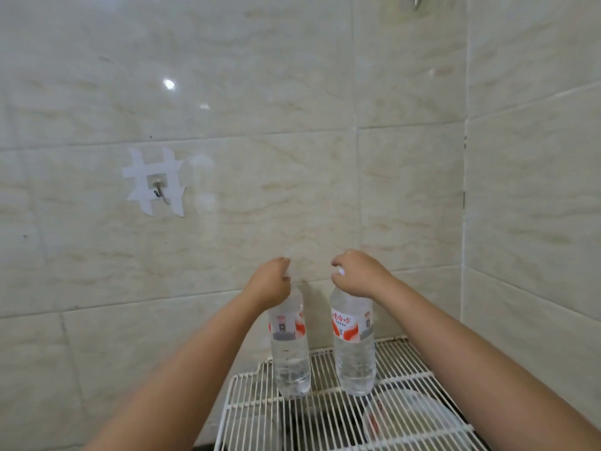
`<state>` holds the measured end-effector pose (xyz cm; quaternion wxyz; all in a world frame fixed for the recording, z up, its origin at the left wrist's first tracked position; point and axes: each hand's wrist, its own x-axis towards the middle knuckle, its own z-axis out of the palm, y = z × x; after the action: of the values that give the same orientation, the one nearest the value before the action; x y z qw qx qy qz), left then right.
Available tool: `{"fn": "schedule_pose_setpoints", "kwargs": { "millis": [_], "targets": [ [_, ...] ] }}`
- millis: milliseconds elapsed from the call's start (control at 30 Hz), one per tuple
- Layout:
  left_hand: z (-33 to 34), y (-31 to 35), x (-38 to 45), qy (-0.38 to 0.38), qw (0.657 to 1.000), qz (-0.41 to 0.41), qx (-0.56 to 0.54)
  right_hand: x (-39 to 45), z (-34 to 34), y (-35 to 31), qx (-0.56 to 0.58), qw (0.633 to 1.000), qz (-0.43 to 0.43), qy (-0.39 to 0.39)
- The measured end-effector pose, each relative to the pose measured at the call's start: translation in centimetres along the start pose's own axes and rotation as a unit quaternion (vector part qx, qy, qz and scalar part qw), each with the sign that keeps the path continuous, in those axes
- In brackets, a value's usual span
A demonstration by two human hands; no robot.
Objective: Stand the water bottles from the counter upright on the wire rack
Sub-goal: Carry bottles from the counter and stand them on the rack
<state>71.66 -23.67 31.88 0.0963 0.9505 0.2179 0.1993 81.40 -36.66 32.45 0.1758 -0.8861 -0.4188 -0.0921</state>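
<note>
Tiled wall [292, 125]; white wire rack [406, 359]. Two upright bottles: left bottle [289, 353] neck clamped under left hand [270, 281] fingers; right bottle [354, 346] cap clamped under right hand [357, 271] fingers.

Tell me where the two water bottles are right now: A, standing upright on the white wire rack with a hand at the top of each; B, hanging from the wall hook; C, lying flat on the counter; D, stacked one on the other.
A: the left bottle and the right bottle stand upright on the wire rack, with the left hand and right hand closed around their tops.
</note>
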Motion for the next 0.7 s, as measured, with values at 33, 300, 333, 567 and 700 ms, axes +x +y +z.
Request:
{"fn": "schedule_pose_setpoints", "kwargs": {
  "millis": [33, 300, 333, 567, 700],
  "targets": [
    [-0.4, -0.2, 0.2, -0.017, 1.0, 0.008, 0.013, 0.2, -0.1, 0.1, 0.002, 1.0, -0.003, -0.02],
    [-0.9, 0.0, 0.2, 0.019, 0.991, -0.024, 0.128, 0.0, -0.3, 0.2, -0.06, 0.998, 0.014, -0.001],
    [-0.8, 0.4, 0.0, 0.036, 0.991, -0.043, 0.125, 0.0, -0.2, 0.1, -0.064, 0.998, 0.018, 0.008],
    [0.4, 1.1, -0.9, 0.102, 0.984, -0.071, 0.128, -0.3, 0.0, -0.1, 0.007, 0.999, -0.039, -0.005],
    [0.9, 0.4, -1.1, 0.059, 0.995, -0.028, 0.081, -0.3, 0.1, -0.1, 0.012, 0.999, -0.031, 0.009]
  ]
}}
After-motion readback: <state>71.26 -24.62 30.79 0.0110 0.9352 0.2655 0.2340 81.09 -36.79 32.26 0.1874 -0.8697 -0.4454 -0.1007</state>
